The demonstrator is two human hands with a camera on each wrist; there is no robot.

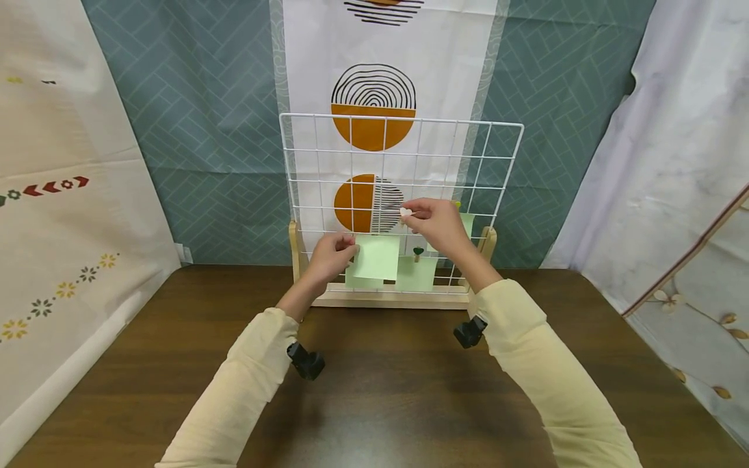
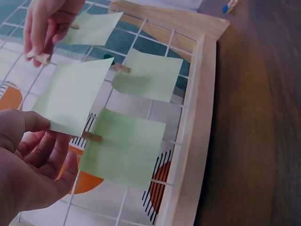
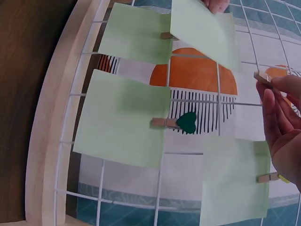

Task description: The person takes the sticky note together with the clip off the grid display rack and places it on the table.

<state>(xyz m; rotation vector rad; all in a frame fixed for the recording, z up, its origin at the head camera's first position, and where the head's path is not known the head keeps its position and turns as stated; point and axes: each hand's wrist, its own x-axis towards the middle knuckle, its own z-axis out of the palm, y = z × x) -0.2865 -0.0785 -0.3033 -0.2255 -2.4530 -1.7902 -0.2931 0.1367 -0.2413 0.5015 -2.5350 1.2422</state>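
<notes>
My left hand [image 1: 330,255] pinches a pale green paper square [image 1: 377,257] by its left edge, in front of a white wire grid [image 1: 404,119]. My right hand [image 1: 439,224] holds a small wooden clothespin [image 3: 261,79] with a white heart [image 1: 406,212] on it, above and to the right of that paper. Clipped on the grid are three more green squares. One [image 2: 124,148] is partly covered by the held paper; another [image 3: 122,117] hangs from a green-heart clothespin [image 3: 164,123]. The third [image 3: 235,183] has a yellow-topped clothespin [image 3: 268,178].
A pale wooden base [image 1: 392,299] carries the grid on a dark brown table [image 1: 380,370]. In the left wrist view, a small blue-topped clothespin [image 2: 230,6] lies on the table beyond the base. Patterned cloths [image 1: 205,130] hang behind and at both sides.
</notes>
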